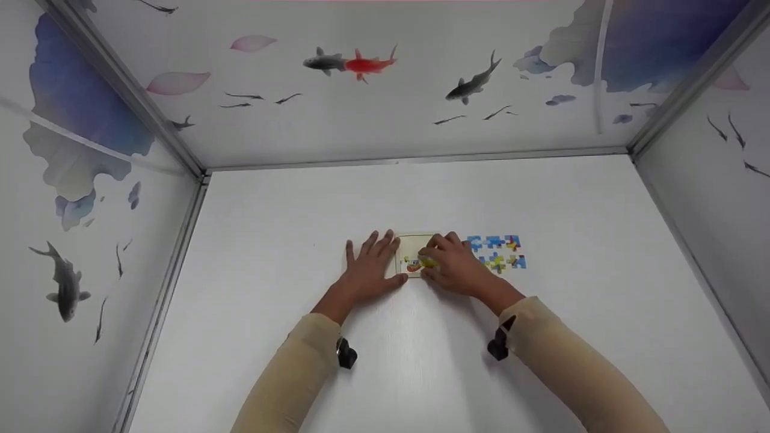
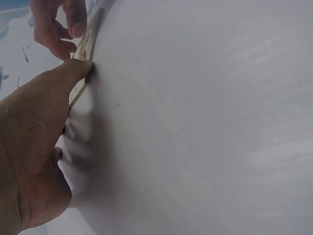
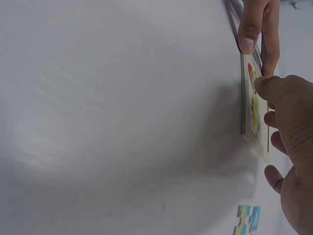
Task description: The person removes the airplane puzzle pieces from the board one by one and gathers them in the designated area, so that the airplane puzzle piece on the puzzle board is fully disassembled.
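Observation:
A shallow jigsaw puzzle board (image 1: 412, 245) with a pale bare base lies on the white table, a few picture pieces along its near edge. My left hand (image 1: 368, 270) rests at the board's left side, fingers spread, with its thumb touching the near edge. My right hand (image 1: 457, 264) is over the right part of the board, its curled fingers and thumb pinching a yellow puzzle piece (image 1: 428, 263). That hand partly covers the piece. In the right wrist view, the right thumb (image 3: 266, 87) is low over the pictured part of the board.
Loose blue and yellow puzzle pieces (image 1: 496, 263) lie in two rows to the right of the board, partly behind my right hand. The white table (image 1: 289, 210) is bounded by printed panels (image 1: 391, 120) at the back and sides.

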### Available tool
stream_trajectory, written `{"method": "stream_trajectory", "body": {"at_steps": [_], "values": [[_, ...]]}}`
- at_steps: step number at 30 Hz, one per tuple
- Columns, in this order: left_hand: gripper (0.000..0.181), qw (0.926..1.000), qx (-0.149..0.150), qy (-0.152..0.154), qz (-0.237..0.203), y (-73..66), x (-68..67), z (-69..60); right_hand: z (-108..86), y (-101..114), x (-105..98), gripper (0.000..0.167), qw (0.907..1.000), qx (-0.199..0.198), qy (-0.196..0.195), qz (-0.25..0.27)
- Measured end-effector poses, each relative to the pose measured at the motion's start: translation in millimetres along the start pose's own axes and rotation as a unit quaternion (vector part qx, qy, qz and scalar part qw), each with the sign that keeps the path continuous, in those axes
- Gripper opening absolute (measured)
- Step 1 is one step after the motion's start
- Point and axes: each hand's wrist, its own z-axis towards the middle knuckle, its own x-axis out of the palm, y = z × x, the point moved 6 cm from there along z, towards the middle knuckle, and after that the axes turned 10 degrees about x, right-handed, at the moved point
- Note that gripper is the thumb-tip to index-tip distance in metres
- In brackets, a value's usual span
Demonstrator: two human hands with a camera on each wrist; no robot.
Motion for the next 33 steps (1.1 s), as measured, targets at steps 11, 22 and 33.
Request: {"method": "stream_trajectory", "body": {"at_steps": [11, 22, 33], "values": [[0.087, 0.9999, 0.010, -0.003, -0.003, -0.3, -3.9, 1.6, 13.6, 17, 10, 0.033, 0.9997, -0.022, 0.004, 0.004], [0.089, 0.9998, 0.006, 0.002, -0.017, 2.4, 0.8, -0.7, 15.7, 22, 14, 0.024, 0.9993, -0.035, 0.003, 0.016], [0.089, 0.9998, 0.013, -0.003, -0.018, 2.4, 0.0, -0.4, 17.3, 22, 15, 0.025, 0.9998, -0.022, 0.001, 0.000]]}}
